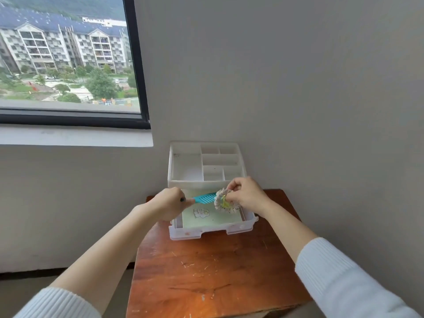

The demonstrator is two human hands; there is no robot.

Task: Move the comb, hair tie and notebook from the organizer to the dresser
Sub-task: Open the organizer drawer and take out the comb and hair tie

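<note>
- The turquoise comb (205, 199) is pinched at its handle end by the left hand (168, 204), fingers closed around it; it is held level above the open drawer, teeth pointing down.
- The hair tie (223, 201), a pale patterned scrunchie with a yellow-green bit on it, hangs from the right hand (246, 193), whose fingertips are closed on its upper edge. It touches or overlaps the comb's far end.
- The notebook (212, 217), pale green with a line-drawn figure on the cover, lies flat in the drawer (234, 229) beneath both held items.
- The drawer is pulled out from the bottom of the white organizer (207, 162), whose top compartments show nothing inside.
- The organizer stands at the back of the scratched wooden dresser (206, 271), against the wall.
- Both forearms are bare, with white ribbed sleeves (348, 281) pushed up.
- A window (68, 56) at upper left shows apartment blocks.
</note>
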